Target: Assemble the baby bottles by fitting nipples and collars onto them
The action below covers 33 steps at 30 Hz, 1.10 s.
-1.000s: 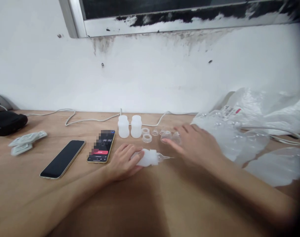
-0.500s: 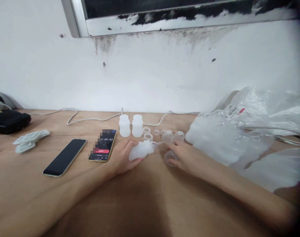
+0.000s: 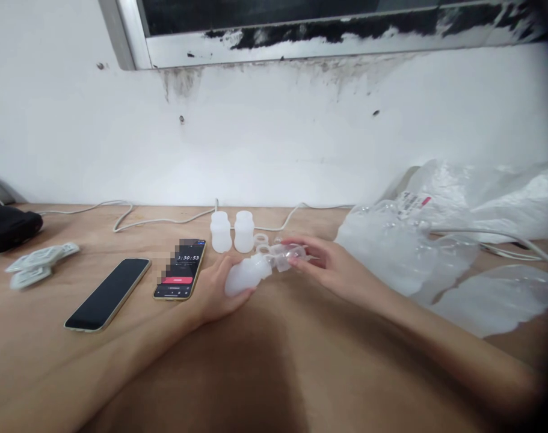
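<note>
My left hand (image 3: pixel 219 288) is closed round a translucent white baby bottle (image 3: pixel 244 276), tilted so its neck points right and slightly up. A clear nipple shows at the bottle's neck, partly hidden by what is in front of it. Between the fingers of my right hand (image 3: pixel 321 258) is a clear domed cap (image 3: pixel 292 257), held beside the nipple with its open end towards the bottle. Two more white bottles (image 3: pixel 220 231) stand upright behind, with white rings (image 3: pixel 261 240) lying to their right. My right hand partly hides the small clear parts behind it.
To the left lie a phone with a dark screen (image 3: pixel 109 294), a phone showing a timer (image 3: pixel 181 270) and some white packets (image 3: pixel 43 261). Clear plastic bags (image 3: pixel 386 246) fill the right side. A white cable (image 3: pixel 165 219) runs along the wall; a black case (image 3: pixel 12 227) sits far left.
My right hand has lifted a clear cap from the table and moved it left, up to the bottle's nipple end. My left hand keeps its hold on the bottle. The view has shifted slightly.
</note>
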{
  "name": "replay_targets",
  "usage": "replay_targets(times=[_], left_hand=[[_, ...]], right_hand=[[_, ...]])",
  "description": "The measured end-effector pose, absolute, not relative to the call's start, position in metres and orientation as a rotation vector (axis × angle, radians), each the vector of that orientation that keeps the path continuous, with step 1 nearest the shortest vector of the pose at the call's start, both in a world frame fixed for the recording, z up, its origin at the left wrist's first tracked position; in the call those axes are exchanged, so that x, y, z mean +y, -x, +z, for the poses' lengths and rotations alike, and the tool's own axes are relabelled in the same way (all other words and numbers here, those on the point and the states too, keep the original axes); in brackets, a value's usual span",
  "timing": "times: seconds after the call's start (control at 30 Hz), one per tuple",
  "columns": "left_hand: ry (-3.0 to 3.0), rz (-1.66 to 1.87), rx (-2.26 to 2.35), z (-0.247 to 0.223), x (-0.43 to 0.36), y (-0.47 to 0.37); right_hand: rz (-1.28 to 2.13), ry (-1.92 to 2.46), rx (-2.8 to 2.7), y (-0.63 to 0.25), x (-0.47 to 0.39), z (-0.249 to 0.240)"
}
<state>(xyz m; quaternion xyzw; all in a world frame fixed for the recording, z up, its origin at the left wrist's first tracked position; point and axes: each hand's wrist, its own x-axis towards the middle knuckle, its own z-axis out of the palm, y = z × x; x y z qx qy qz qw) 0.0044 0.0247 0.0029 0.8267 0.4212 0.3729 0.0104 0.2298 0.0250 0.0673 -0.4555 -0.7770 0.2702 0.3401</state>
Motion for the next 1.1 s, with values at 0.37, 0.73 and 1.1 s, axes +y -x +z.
replay_targets(times=[0.37, 0.73, 1.1], left_hand=[[-2.758, 1.234, 1.173, 0.0, 0.023, -0.004], [-2.957, 1.18, 0.901, 0.004, 0.019, -0.006], [-3.078, 1.101, 0.823, 0.002, 0.017, -0.006]], right_hand=[[0.825, 1.136, -2.13, -0.227, 0.024, 0.059], [0.631, 1.19, -2.658, -0.23, 0.014, 0.068], [0.715, 1.066, -2.72, -0.229, 0.017, 0.052]])
